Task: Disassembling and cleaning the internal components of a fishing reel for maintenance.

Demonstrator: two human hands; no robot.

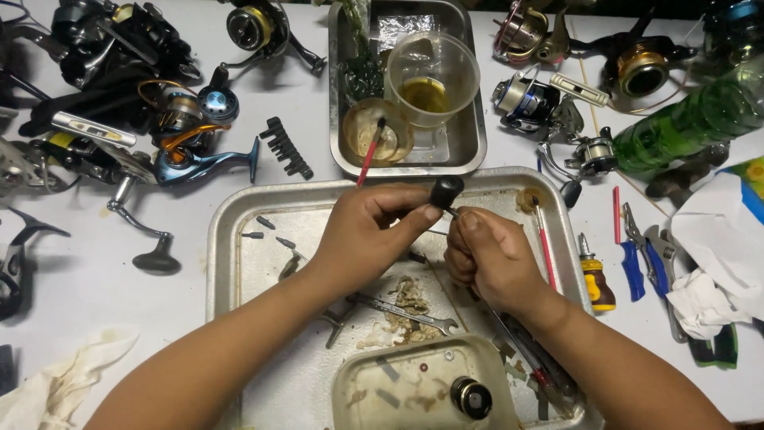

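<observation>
Closest to me there's a plastic tub (398,394) with a small black part sitting in it, then a spanner (406,312) lying in greasy gunk on the tray (231,263). My left hand (370,231) pinches a black knob (446,191) over the tray's middle; my right hand (489,259) is fisted around its thin shaft. Looks mid-teardown to me: bits out, whole reels (183,119) waiting further back.

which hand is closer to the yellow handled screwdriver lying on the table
Right. The right hand is just beside the screwdriver, over the tray's right side; the left hand is farther off, toward the tray's middle.
</observation>
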